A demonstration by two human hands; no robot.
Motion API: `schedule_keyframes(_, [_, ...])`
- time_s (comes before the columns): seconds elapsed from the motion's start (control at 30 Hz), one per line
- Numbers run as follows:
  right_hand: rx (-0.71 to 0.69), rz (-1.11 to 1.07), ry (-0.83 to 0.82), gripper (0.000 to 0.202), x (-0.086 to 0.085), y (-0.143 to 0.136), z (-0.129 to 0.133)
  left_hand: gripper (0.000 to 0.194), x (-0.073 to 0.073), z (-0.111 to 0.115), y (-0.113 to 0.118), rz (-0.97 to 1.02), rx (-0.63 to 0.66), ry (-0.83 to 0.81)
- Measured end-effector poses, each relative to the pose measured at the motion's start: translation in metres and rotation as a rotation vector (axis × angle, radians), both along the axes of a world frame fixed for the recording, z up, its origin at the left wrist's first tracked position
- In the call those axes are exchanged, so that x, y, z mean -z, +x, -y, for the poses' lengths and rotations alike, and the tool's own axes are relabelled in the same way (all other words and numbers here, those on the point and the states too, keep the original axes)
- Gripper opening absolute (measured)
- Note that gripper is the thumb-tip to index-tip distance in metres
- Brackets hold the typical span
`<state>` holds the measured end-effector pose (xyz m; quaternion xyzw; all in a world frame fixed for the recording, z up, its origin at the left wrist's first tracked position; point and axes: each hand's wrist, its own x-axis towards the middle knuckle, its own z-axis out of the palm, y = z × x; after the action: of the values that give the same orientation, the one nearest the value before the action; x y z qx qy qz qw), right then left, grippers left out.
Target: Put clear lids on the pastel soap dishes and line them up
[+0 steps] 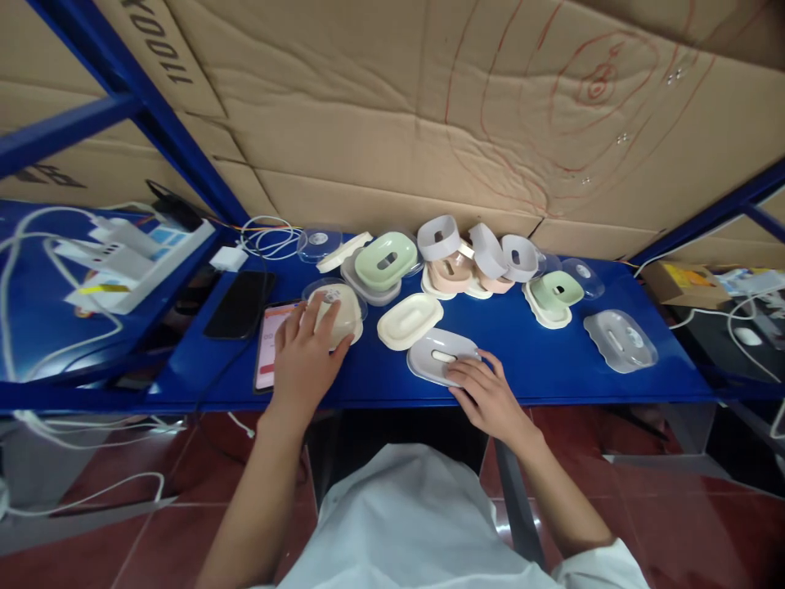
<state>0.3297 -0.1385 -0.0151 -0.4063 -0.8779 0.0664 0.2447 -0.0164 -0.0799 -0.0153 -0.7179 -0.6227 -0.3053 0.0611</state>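
Observation:
My left hand (310, 343) lies with fingers spread over a cream soap dish (348, 315) and the clear lid about it, beside a lit phone (268, 348). My right hand (487, 388) has its fingers over the right end of a pale grey oval dish (429, 350), thumb at its near edge. A white piece shows in the slot of that dish. Between the hands sits a cream oval base (410, 321). Behind them rests a light green dish (386, 260) on a grey one.
Several lavender rings (439, 237) and pink pieces are piled at the back. To the right are another green dish (557, 289) and a clear-lidded grey dish (622, 339). A dark phone (240, 304), a power strip (153, 266) and cables lie left. Cardboard (368, 106) stands behind.

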Motion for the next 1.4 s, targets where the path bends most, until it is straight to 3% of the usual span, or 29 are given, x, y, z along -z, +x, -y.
schedule_keyframes(0.1, [0.007,-0.006,-0.013,0.031,-0.003,0.004,-0.001,0.05,0.003,-0.013,-0.007,-0.033,-0.002,-0.082])
schedule_keyframes(0.23, [0.077,0.018,-0.018,0.036,-0.007,0.015,-0.004,0.039,0.001,-0.015,-0.003,0.006,0.008,-0.069])
schedule_keyframes(0.37, [0.14,-0.001,0.015,0.041,-0.007,0.015,-0.003,0.038,-0.011,-0.006,0.006,0.132,0.039,0.054])
schedule_keyframes(0.5, [0.135,-0.156,0.09,0.054,-0.008,-0.002,-0.001,0.038,-0.027,0.018,0.032,0.342,0.095,0.252])
schedule_keyframes(0.57, [0.117,-0.271,0.096,0.063,-0.01,-0.008,-0.004,0.042,-0.031,0.032,0.051,0.455,0.205,0.232])
schedule_keyframes(0.63, [0.096,-0.423,0.058,0.075,-0.013,-0.008,-0.01,0.047,-0.031,0.043,0.07,0.502,0.463,0.153])
schedule_keyframes(0.7, [0.05,-0.612,-0.043,0.085,-0.017,0.0,-0.018,0.046,-0.028,0.048,0.087,0.518,0.719,0.06])
schedule_keyframes(0.77, [-0.013,-0.753,-0.205,0.078,-0.02,0.013,-0.025,0.045,-0.023,0.048,0.097,0.545,0.841,-0.032])
schedule_keyframes(0.83, [-0.042,-0.819,-0.325,0.056,-0.021,0.027,-0.028,0.045,-0.017,0.045,0.102,0.571,0.85,-0.094])
schedule_keyframes(0.9, [-0.015,-0.856,-0.324,0.038,-0.018,0.039,-0.028,0.049,-0.012,0.041,0.101,0.564,0.813,-0.14])
schedule_keyframes(1.0, [0.106,-0.867,-0.174,0.032,-0.01,0.051,-0.027,0.06,-0.006,0.036,0.097,0.482,0.725,-0.219])
schedule_keyframes(1.13, [0.249,-0.713,-0.002,0.036,0.0,0.054,-0.025,0.062,0.0,0.031,0.095,0.316,0.623,-0.211])
schedule_keyframes(1.4, [0.2,-0.504,0.122,0.04,0.003,0.038,-0.011,0.018,0.012,0.043,0.098,0.203,0.63,-0.091])
